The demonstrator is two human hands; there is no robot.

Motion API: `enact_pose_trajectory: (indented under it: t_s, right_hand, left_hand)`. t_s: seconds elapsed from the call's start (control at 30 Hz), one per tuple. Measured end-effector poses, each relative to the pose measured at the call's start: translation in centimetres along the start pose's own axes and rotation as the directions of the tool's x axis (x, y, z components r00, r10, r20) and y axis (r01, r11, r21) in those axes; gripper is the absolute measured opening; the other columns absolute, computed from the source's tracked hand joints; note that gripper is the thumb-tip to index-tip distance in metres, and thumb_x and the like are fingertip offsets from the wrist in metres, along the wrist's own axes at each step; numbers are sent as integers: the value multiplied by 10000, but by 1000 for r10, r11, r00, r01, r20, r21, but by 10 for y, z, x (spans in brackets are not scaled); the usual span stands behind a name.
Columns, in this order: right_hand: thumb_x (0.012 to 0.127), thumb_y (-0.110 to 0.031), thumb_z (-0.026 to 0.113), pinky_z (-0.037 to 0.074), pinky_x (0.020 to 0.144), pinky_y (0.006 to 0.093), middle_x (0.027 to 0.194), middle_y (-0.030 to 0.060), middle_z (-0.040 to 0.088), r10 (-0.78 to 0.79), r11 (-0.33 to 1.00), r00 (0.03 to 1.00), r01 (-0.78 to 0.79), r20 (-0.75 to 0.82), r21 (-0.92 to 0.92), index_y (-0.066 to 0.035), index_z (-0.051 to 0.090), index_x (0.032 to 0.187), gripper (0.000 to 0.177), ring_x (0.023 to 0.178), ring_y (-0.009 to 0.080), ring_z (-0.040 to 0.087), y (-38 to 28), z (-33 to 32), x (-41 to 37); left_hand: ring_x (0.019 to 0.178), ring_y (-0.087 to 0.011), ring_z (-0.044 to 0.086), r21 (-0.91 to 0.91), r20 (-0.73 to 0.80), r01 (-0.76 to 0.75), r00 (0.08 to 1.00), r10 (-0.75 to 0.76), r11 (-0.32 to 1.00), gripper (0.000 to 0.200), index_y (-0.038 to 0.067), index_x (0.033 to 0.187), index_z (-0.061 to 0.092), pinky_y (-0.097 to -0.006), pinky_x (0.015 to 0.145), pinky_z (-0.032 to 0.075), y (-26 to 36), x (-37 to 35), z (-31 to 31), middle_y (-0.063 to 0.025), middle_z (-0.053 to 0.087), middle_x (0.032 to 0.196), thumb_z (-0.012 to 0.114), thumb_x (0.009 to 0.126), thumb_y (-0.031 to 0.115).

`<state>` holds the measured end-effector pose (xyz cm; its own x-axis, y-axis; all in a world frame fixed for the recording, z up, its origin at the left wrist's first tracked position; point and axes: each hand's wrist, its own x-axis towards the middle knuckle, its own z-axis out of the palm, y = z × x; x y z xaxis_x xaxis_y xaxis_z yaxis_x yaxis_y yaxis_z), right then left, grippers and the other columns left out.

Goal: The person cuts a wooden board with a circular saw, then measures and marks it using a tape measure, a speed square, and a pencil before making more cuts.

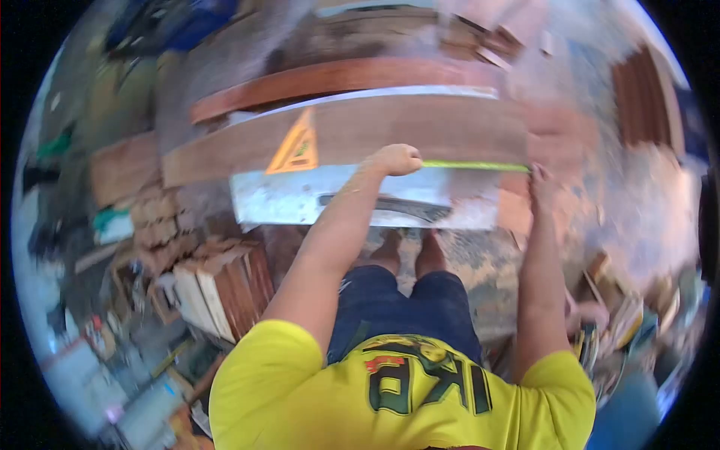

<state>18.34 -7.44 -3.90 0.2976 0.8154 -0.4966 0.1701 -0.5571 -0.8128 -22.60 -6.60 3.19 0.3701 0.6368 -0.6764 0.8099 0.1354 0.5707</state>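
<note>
A wide brown wooden board (420, 124) lies across a white worktop (270, 199) in front of me. Along its near edge runs a stretched yellow-green tape measure (476, 165). My left hand (397, 160) is closed on the tape near the middle of the board; whether the case sits inside the fist is hidden. At the board's right end, my right hand (540, 182) pinches the other end of the tape. An orange triangular square (298, 146) rests on the board to the left of my left hand. Below, a long dark tool (397, 205) lies on the worktop, partly behind my left forearm.
Beyond the board lies a reddish plank (337, 79). Stacked wood pieces (229, 289) stand at lower left, with cluttered tools farther left. At the right are a stack of brown boards (641, 97) and a heap of offcuts (615, 300) on the floor.
</note>
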Motion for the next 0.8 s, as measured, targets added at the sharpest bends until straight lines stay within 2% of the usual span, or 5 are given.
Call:
enact_pose_trajectory:
  t_s: [0.07,0.2,0.4,0.6,0.8]
  right_hand:
    - [946,-247,611,421,539,236,806,32,644,-46,994,998,51,47,-95,4,676,1116,310,622,82,515,15,1,13]
    - [958,-252,600,349,462,230,743,4,584,-39,998,995,43,97,-44,-31,672,1049,250,539,58,438,14,11,11]
    - [957,-272,599,358,454,227,687,-16,533,-6,998,1000,7,14,-56,-31,670,1017,259,519,60,452,10,9,1]
    - [937,-287,626,420,533,273,695,25,593,-43,959,993,10,-111,-284,-1,704,960,298,581,107,542,-4,15,-8]
    - [935,-280,633,439,554,277,736,50,644,-87,969,976,36,-199,-245,0,705,974,292,597,112,558,4,24,-9]
  left_hand:
    - [1066,-339,632,43,5,93,996,-94,995,390,105,1074,725,-426,943,478,-13,-25,-26,-175,684,1116,550,793,310]
    - [1063,-335,634,36,4,180,984,-181,983,388,127,1064,734,-430,938,481,-55,-50,-54,-169,691,1101,557,780,322]
    - [971,-302,667,150,-61,95,994,-86,984,349,101,1001,741,-406,881,504,-108,-59,-61,-163,711,1007,602,778,330]
    - [971,-274,668,35,-52,198,979,-196,980,363,91,1026,737,-392,875,502,-138,-85,-79,-155,713,1017,622,780,331]
    - [995,-284,663,47,-75,339,939,-335,940,355,93,1034,737,-390,903,500,-179,-115,-93,-147,712,1039,637,785,325]
